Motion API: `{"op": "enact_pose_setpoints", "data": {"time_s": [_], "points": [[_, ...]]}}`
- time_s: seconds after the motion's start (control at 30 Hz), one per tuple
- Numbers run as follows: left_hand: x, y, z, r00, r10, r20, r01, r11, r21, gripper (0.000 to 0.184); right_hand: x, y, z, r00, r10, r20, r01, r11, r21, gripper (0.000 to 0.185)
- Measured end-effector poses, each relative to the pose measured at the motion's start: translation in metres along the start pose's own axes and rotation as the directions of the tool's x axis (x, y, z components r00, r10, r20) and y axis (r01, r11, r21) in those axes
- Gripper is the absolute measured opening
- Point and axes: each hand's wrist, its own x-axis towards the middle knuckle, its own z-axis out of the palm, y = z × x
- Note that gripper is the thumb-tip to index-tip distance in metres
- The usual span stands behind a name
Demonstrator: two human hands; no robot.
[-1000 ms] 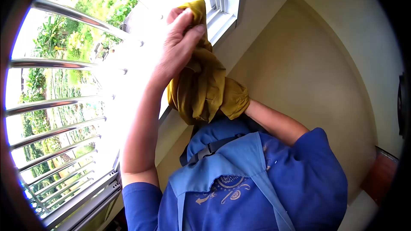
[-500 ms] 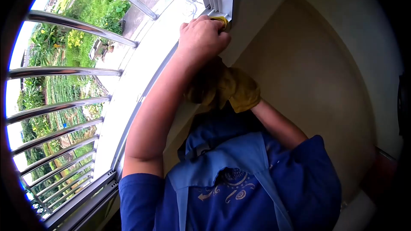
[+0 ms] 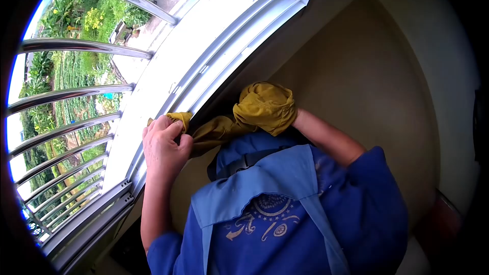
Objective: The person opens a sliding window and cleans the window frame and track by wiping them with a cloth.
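Note:
My left hand [image 3: 165, 147] is closed on one end of a mustard-yellow cloth [image 3: 262, 106], pressing it into the metal track of the window frame [image 3: 232, 53]. From there the cloth runs right, in a twisted length, to a thick bundle in front of my chest. That bundle is bunched round my right hand [image 3: 302, 119], which holds it up beside the sill. Only the wrist shows there; the fingers are hidden in the folds.
Shiny metal bars [image 3: 84, 47] cross the opening outside the window, with greenery beyond. A white ledge [image 3: 196, 38] lies between bars and track. A blue apron [image 3: 254, 173] covers my chest. To the right is a brown surface [image 3: 356, 91] with a pale border.
My left hand has slid down the window track toward me, taking the cloth end along. The cloth stretch between my hands now shows. My right hand has shifted slightly, still wrapped in cloth.

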Motion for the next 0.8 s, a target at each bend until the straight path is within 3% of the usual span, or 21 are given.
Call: {"op": "enact_pose_setpoints", "data": {"time_s": [0.03,0.1,0.13,0.17,0.23,0.3,0.37,0.5,0.63,0.67,0.8], "points": [[-0.009,-0.008,-0.002,1.000,-0.010,0.010,0.009,0.999,0.031,0.010,0.002,0.000,0.004,1.000,0.012,0.022,-0.013,1.000,0.028,0.042],[-0.010,-0.015,0.000,1.000,-0.017,0.021,0.016,0.998,0.065,0.010,0.011,-0.002,0.010,0.994,-0.110,0.011,0.110,0.994,-0.007,0.037],[-0.005,-0.018,0.003,0.993,-0.102,-0.053,0.086,0.965,-0.246,0.008,0.016,-0.003,0.012,0.990,-0.140,-0.003,0.140,0.990,-0.005,0.031],[0.003,-0.019,0.006,0.974,-0.204,-0.095,0.122,0.835,-0.537,0.008,0.018,-0.005,0.008,0.990,-0.138,-0.003,0.138,0.990,-0.003,0.031],[0.040,0.030,-0.003,0.957,-0.197,-0.215,0.006,0.751,-0.660,0.013,0.027,-0.014,-0.010,0.984,-0.152,0.091,0.158,0.986,-0.059,0.030],[0.083,0.074,0.010,0.937,0.012,-0.348,-0.232,0.768,-0.598,0.013,0.017,-0.011,-0.013,0.995,-0.068,0.070,0.072,0.996,-0.047,0.030],[0.129,0.114,0.033,0.879,0.250,-0.407,-0.412,0.826,-0.384,0.015,0.013,-0.006,-0.025,0.998,0.002,0.059,0.000,1.000,-0.029,0.029],[0.186,0.164,0.084,0.901,0.289,-0.323,-0.304,0.953,0.005,0.032,0.013,0.009,-0.058,0.974,0.220,-0.045,-0.224,0.940,-0.256,0.026],[0.209,0.184,0.095,0.943,0.275,-0.189,-0.266,0.961,0.069,0.035,0.007,0.015,-0.080,0.939,0.338,-0.059,-0.316,0.785,-0.532,0.023],[0.204,0.178,0.099,0.919,0.323,-0.226,-0.293,0.943,0.158,0.035,0.006,0.016,-0.081,0.934,0.353,-0.055,-0.321,0.761,-0.564,0.022],[0.178,0.150,0.086,0.952,0.257,-0.166,-0.244,0.965,0.097,0.033,0.007,0.008,-0.085,0.903,0.425,-0.055,-0.379,0.731,-0.568,0.018]]}}
